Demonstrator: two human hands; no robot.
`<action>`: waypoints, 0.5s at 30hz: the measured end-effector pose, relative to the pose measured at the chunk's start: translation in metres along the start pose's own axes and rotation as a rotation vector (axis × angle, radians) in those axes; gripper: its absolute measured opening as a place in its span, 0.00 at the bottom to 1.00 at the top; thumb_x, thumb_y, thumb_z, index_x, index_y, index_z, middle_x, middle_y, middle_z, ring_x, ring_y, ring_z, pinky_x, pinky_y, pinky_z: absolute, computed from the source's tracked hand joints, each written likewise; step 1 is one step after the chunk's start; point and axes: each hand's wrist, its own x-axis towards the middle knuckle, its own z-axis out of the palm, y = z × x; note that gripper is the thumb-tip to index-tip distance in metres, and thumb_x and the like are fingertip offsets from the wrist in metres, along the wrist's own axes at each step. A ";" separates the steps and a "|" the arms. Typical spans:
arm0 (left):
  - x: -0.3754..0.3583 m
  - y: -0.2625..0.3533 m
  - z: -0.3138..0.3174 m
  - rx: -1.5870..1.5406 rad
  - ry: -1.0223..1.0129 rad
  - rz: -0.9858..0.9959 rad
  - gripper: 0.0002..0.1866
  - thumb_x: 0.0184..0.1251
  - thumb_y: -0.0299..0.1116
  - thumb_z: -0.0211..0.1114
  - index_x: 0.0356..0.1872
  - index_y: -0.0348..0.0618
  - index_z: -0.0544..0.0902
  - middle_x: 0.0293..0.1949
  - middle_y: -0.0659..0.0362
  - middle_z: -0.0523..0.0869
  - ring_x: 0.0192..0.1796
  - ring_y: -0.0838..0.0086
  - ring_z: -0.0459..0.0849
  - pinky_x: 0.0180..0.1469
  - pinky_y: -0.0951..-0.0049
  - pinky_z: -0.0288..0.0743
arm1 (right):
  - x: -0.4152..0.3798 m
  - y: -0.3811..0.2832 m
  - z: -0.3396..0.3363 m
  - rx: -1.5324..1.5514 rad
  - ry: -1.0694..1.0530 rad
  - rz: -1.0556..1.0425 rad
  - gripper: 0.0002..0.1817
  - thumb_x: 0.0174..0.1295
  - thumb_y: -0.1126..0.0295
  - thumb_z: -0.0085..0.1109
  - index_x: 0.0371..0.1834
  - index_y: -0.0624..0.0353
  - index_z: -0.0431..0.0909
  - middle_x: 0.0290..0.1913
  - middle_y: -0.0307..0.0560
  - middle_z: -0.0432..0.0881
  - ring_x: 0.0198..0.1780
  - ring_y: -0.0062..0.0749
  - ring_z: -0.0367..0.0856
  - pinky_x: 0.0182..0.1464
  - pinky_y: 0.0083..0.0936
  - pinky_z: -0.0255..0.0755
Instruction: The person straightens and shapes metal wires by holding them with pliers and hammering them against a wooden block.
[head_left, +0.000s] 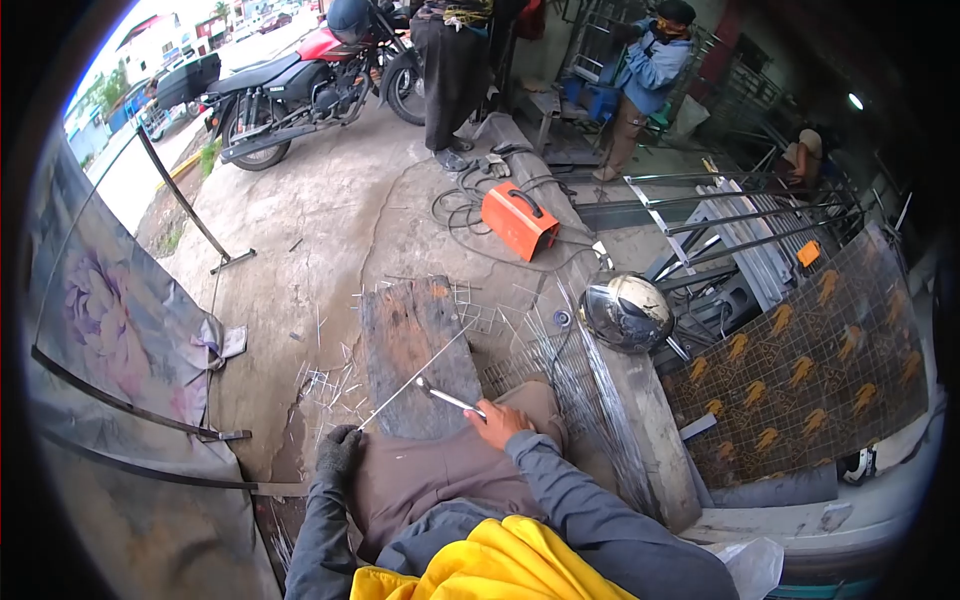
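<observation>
Over plank [415, 345] | wire [415, 380] slants up-right | left hand [338, 450] grips low end

A thin, straight metal wire [415, 380] slants across the dark scorched wooden board [415, 345], low end at the board's near left corner, high end past its right edge; a slim silvery tool [447, 398] lies angled over the board's near right corner.
</observation>
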 end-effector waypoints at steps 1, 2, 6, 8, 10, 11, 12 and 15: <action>-0.001 0.005 0.003 -0.003 -0.002 -0.007 0.14 0.66 0.37 0.65 0.46 0.37 0.86 0.40 0.52 0.90 0.44 0.66 0.86 0.50 0.66 0.78 | 0.000 0.000 0.000 -0.017 0.009 -0.004 0.25 0.70 0.40 0.47 0.51 0.48 0.77 0.42 0.58 0.86 0.45 0.62 0.83 0.46 0.56 0.73; -0.005 0.016 0.006 0.035 -0.007 -0.006 0.15 0.67 0.39 0.64 0.45 0.38 0.86 0.40 0.52 0.90 0.44 0.66 0.87 0.50 0.65 0.78 | 0.000 0.001 0.001 -0.019 0.001 -0.001 0.25 0.70 0.40 0.47 0.51 0.48 0.77 0.42 0.58 0.86 0.45 0.62 0.83 0.46 0.56 0.73; 0.005 -0.006 0.018 0.051 -0.031 -0.104 0.19 0.66 0.45 0.64 0.46 0.40 0.86 0.41 0.48 0.89 0.46 0.62 0.87 0.52 0.63 0.78 | 0.001 0.002 0.002 -0.013 0.022 -0.003 0.25 0.70 0.40 0.48 0.50 0.49 0.77 0.41 0.58 0.86 0.45 0.63 0.83 0.46 0.56 0.73; -0.002 0.008 0.015 0.154 -0.020 -0.112 0.20 0.66 0.47 0.64 0.46 0.41 0.86 0.42 0.48 0.89 0.47 0.59 0.87 0.53 0.62 0.77 | 0.001 0.000 0.002 -0.002 0.006 0.006 0.25 0.70 0.40 0.48 0.50 0.49 0.77 0.41 0.58 0.86 0.45 0.63 0.83 0.46 0.56 0.73; -0.011 0.036 0.010 0.265 -0.013 -0.110 0.21 0.65 0.50 0.63 0.47 0.43 0.86 0.44 0.46 0.88 0.51 0.54 0.86 0.55 0.59 0.76 | 0.003 0.001 -0.002 0.009 -0.015 -0.002 0.26 0.69 0.39 0.49 0.51 0.49 0.77 0.42 0.58 0.86 0.45 0.63 0.83 0.46 0.55 0.73; 0.003 0.006 0.014 0.237 -0.029 -0.075 0.22 0.66 0.50 0.62 0.47 0.43 0.86 0.45 0.46 0.88 0.51 0.53 0.86 0.55 0.59 0.76 | 0.003 0.000 -0.003 -0.002 -0.008 0.021 0.26 0.68 0.39 0.49 0.51 0.50 0.78 0.42 0.58 0.86 0.45 0.63 0.83 0.47 0.55 0.73; -0.003 0.022 0.010 0.265 -0.024 -0.082 0.21 0.66 0.50 0.62 0.47 0.43 0.86 0.46 0.46 0.88 0.52 0.53 0.85 0.55 0.59 0.76 | 0.002 -0.001 -0.002 -0.014 -0.016 0.043 0.27 0.68 0.38 0.49 0.50 0.50 0.78 0.42 0.59 0.86 0.46 0.63 0.82 0.48 0.55 0.73; -0.003 0.014 0.003 0.318 0.002 -0.045 0.19 0.66 0.50 0.62 0.45 0.46 0.86 0.45 0.49 0.88 0.50 0.55 0.86 0.53 0.61 0.77 | 0.001 0.004 -0.009 -0.015 -0.041 0.016 0.28 0.67 0.36 0.50 0.49 0.50 0.79 0.42 0.60 0.86 0.47 0.64 0.82 0.49 0.53 0.73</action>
